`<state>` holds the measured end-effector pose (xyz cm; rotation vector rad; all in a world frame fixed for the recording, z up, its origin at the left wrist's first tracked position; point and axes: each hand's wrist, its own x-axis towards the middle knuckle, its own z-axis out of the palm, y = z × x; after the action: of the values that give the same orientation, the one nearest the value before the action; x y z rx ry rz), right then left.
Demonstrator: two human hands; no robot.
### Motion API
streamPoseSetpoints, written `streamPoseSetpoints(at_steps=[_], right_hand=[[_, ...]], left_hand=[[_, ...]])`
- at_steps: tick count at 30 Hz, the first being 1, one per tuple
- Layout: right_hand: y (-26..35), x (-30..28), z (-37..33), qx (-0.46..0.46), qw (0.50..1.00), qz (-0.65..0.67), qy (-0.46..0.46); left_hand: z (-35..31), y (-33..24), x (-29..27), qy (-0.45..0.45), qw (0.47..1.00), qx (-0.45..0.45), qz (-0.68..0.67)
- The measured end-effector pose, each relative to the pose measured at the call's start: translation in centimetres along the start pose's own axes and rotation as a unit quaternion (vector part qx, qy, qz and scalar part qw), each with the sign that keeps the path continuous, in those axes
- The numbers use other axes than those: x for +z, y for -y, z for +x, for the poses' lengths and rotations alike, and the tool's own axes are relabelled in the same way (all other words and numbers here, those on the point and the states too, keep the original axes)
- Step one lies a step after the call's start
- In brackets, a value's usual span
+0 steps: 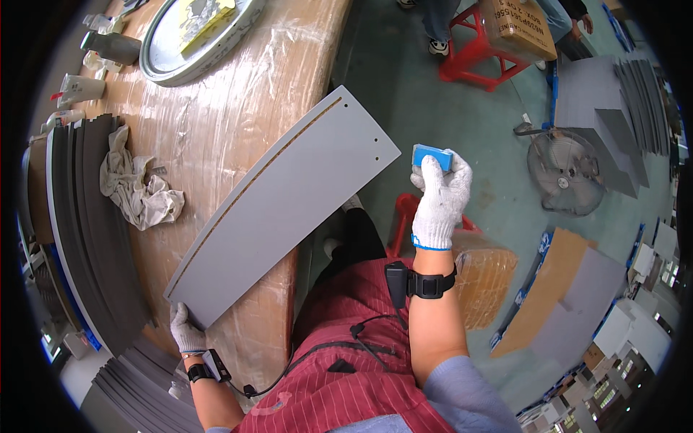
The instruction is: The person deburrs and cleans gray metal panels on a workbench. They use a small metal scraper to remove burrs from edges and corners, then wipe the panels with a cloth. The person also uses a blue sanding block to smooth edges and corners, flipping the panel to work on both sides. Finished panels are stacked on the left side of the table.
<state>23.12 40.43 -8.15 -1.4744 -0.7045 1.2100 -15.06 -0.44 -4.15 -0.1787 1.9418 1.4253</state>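
A long grey panel (281,202) lies slantwise over the right edge of the wrapped tabletop, its far right end jutting past the edge. A brown groove runs along its curved left side, and a few small holes show near the far end. At the panel's near end, my gloved left hand (186,332) grips the corner, fingers partly hidden. My gloved right hand (442,191) is raised to the right of the far end, apart from the panel. Between its thumb and fingers it pinches a small blue rectangular block (431,157).
A crumpled cloth (137,180) lies left on the film-wrapped table (281,68), beside stacked dark panels (94,216). Bottles, a cup and a round lid (162,65) stand farther back. Right, on the floor, are a fan (564,173), red stools (469,54) and cartons. Another person's legs show beyond.
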Motion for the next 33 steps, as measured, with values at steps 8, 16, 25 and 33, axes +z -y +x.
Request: streamPoseSetpoints(at_steps=[8,16,25,33], right_hand=[[-1.8,-0.8,-4.4,-0.217,0.942,-0.250,0.054],[-1.6,0.3,-2.7,-0.225,0.946,-0.232,-0.003],[-0.5,1.4,-4.6,0.018,0.990,0.127,0.065],[1.8,6.6,2.5,-0.111,0.991,0.062,0.054]], left_hand=[[-0.3,-0.2,0.5,0.001,1.000,0.009,0.008],[-0.1,-0.3,0.5,0.004,1.000,0.015,0.021],[-0.5,-0.3,1.0,-0.018,1.000,0.008,-0.008],[0.4,-1.6,7.1,-0.039,0.998,0.020,-0.055]])
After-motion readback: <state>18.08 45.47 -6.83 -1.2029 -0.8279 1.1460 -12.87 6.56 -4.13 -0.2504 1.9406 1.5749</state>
